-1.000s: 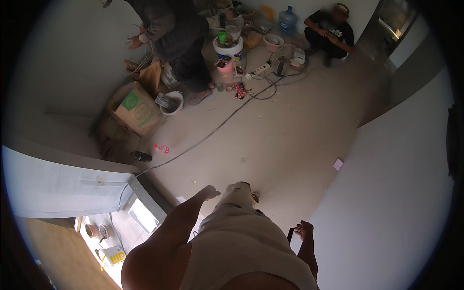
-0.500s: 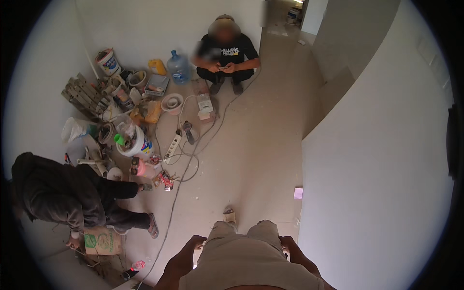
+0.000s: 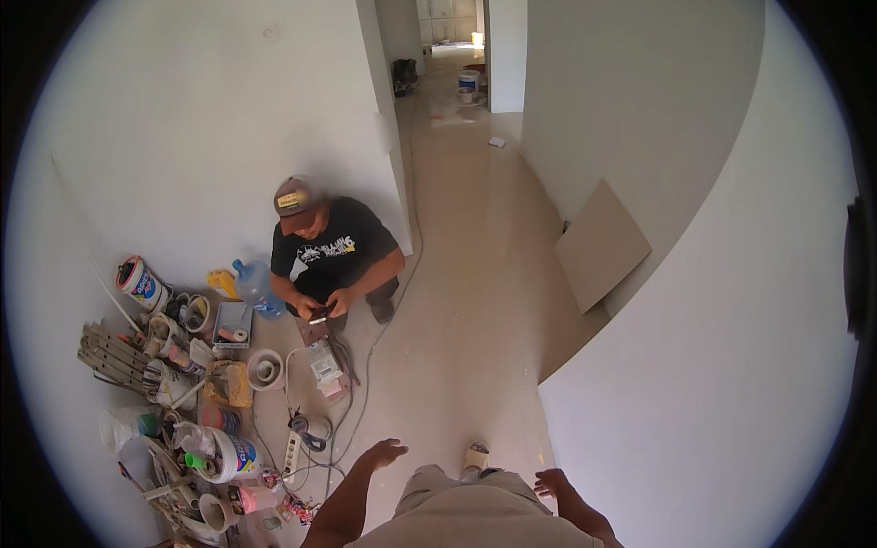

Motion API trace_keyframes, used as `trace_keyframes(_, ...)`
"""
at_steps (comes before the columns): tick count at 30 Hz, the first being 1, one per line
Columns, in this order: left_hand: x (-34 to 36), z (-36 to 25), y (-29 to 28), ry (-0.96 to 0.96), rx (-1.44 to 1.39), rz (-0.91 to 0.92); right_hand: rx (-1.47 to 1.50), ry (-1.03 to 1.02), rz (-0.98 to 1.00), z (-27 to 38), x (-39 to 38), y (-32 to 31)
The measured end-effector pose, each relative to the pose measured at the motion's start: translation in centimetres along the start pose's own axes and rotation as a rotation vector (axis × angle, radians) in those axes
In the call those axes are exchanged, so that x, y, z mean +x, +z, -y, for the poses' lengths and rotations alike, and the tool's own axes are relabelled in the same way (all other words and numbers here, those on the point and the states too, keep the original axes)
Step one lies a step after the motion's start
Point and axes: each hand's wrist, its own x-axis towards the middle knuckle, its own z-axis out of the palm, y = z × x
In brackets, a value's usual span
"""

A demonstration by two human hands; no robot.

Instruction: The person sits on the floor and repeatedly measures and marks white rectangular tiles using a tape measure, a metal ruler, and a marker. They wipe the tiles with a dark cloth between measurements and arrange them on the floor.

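My left hand (image 3: 387,453) hangs in the air left of my body, above the tiled floor, with its fingers loosely stretched and nothing in them. To the right of my body, my right hand (image 3: 550,482) is held low beside the white wall (image 3: 676,402), fingers apart and empty. Between them a sandalled foot (image 3: 477,454) of mine is forward on the floor. Nearest my left hand lie a white power strip (image 3: 291,454) and a corded power tool (image 3: 311,432), neither touched.
A person in a cap (image 3: 329,242) squats by the corner, holding a phone (image 3: 320,315). Paint buckets (image 3: 236,454), a water jug (image 3: 258,288) and tools crowd the left wall. A grey cable (image 3: 367,365) crosses the floor. A board (image 3: 603,247) leans at right; a corridor (image 3: 457,173) runs ahead.
My view has moved forward and up, bringing the corridor in; the other person in dark clothes at the left has left the view. Both my hands have swung away from my thighs.
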Motion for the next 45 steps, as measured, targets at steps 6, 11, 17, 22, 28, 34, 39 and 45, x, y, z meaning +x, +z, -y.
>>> trace_keyframes(6, -0.3, -20.3, -0.6, 0.199, 0.058, 0.102, 0.128, -0.386, -0.137, 32.4, 2.0, -6.4)
trace_keyframes(11, 12.8, -28.7, -7.6, 0.179, 0.107, 0.283, 0.126, -0.379, -0.103, 46.6, 7.4, -8.5)
trace_keyframes(17, 29.3, -48.0, -20.8, 0.319, 0.446, 0.122, 0.173, 0.004, -0.079, 51.9, 11.0, -9.5)
trace_keyframes(22, 36.3, -68.8, -30.1, 0.488, 0.368, 0.03, 0.212, -0.054, -0.135, 61.7, 11.3, -11.8)
trace_keyframes(28, 57.5, -76.6, -31.8, 0.519, 0.272, 0.035, -0.863, -0.41, -0.275, 62.7, 31.8, -21.3)
trace_keyframes(34, 65.4, -66.8, -35.1, -0.502, -0.071, 0.089, 0.13, -0.115, -0.23, 105.8, 30.7, -23.7)
trace_keyframes(39, 72.2, -70.8, -41.5, -0.587, -0.421, 0.118, -0.461, -0.573, -0.109, 139.9, 37.7, -28.0)
trace_keyframes(45, 83.2, -85.5, -51.0, -0.554, -0.617, 0.051, 0.265, -0.429, 0.06, 163.2, 40.0, -22.0)
